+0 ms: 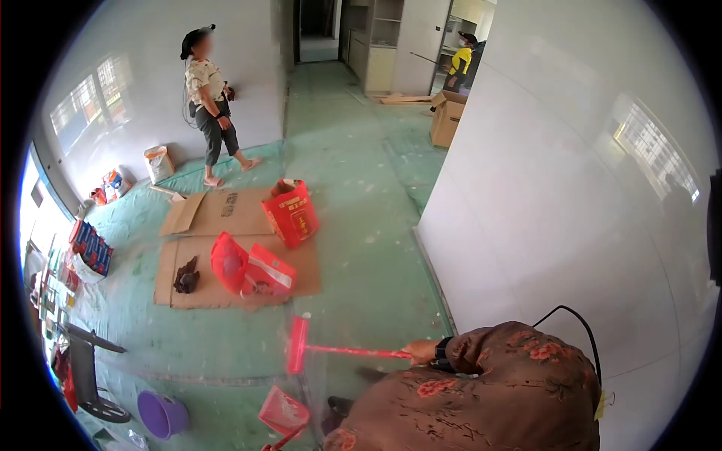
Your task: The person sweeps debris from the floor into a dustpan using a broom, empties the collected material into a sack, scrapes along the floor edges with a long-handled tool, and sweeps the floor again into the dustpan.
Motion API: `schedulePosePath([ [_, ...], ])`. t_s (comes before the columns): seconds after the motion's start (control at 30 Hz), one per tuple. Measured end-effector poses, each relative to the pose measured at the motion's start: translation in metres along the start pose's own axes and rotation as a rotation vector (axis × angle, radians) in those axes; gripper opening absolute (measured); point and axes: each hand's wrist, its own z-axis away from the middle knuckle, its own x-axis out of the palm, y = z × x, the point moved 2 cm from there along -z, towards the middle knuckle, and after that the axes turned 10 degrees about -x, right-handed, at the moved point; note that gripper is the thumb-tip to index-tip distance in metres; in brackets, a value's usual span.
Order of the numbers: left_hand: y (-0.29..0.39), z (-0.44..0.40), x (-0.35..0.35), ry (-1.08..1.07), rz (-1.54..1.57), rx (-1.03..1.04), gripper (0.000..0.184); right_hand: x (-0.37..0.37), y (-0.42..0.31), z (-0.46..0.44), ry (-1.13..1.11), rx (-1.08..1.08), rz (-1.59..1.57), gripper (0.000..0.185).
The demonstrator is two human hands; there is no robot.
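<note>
My right hand (421,352) is closed around the handle of a red broom (298,344), with a dark watch on the wrist. The broom's head rests on the green-covered floor, left of my hand. Below it sits a red dustpan (284,410), its handle running down out of the bottom of the view. My left hand is out of sight, so whether it touches the dustpan handle does not show. A brown floral sleeve covers my arm.
Flattened cardboard (226,240) lies ahead with red bags (293,214) and a dark crumpled item (186,276) on it. A purple bucket (162,415) stands lower left. One person (213,98) is by the left wall; another (460,64) is beyond a cardboard box (447,120).
</note>
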Motion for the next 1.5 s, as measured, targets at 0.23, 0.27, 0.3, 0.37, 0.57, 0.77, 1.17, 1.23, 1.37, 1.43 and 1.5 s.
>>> schedulePosePath([
  [0.23, 0.075, -0.017, 0.035, 0.399, -0.583, 0.257, 0.034, 0.006, -0.024, -0.02, 0.081, 0.102, -0.022, 0.028],
  [0.27, 0.078, -0.026, 0.036, 0.392, -0.584, 0.258, 0.034, -0.005, -0.057, -0.013, 0.091, 0.06, 0.008, 0.026],
  [0.3, 0.079, -0.034, 0.041, 0.402, -0.49, 0.291, 0.03, -0.001, -0.053, -0.018, 0.095, 0.07, 0.012, 0.026],
  [0.37, 0.076, -0.063, 0.04, 0.403, -0.403, 0.324, 0.028, 0.017, -0.036, -0.029, 0.079, 0.17, 0.032, 0.026],
  [0.57, 0.028, -0.128, 0.034, 0.281, -0.144, 0.058, 0.041, -0.005, -0.129, -0.011, 0.141, 0.233, -0.006, 0.022],
  [0.77, 0.03, -0.153, 0.056, 0.302, -0.132, 0.046, 0.038, 0.011, -0.102, -0.017, 0.031, 0.202, 0.006, 0.019],
  [1.17, 0.03, -0.178, 0.065, 0.342, -0.11, 0.027, 0.03, 0.012, -0.055, 0.06, 0.001, 0.54, 0.353, 0.03],
  [1.23, 0.029, -0.182, 0.054, 0.353, -0.096, 0.038, 0.029, 0.018, -0.054, 0.041, 0.05, 0.605, 0.318, 0.026],
  [1.37, 0.011, -0.187, 0.018, 0.463, -0.06, 0.056, 0.026, 0.028, -0.057, 0.004, 0.269, 0.581, 0.319, 0.021],
  [1.43, 0.008, -0.195, 0.01, 0.547, -0.607, 0.399, 0.03, 0.025, -0.069, -0.006, 0.267, 0.574, 0.308, 0.019],
  [1.5, 0.011, -0.205, 0.016, 0.54, -1.074, 0.754, 0.036, 0.02, -0.077, -0.01, 0.26, 0.584, 0.288, 0.019],
])
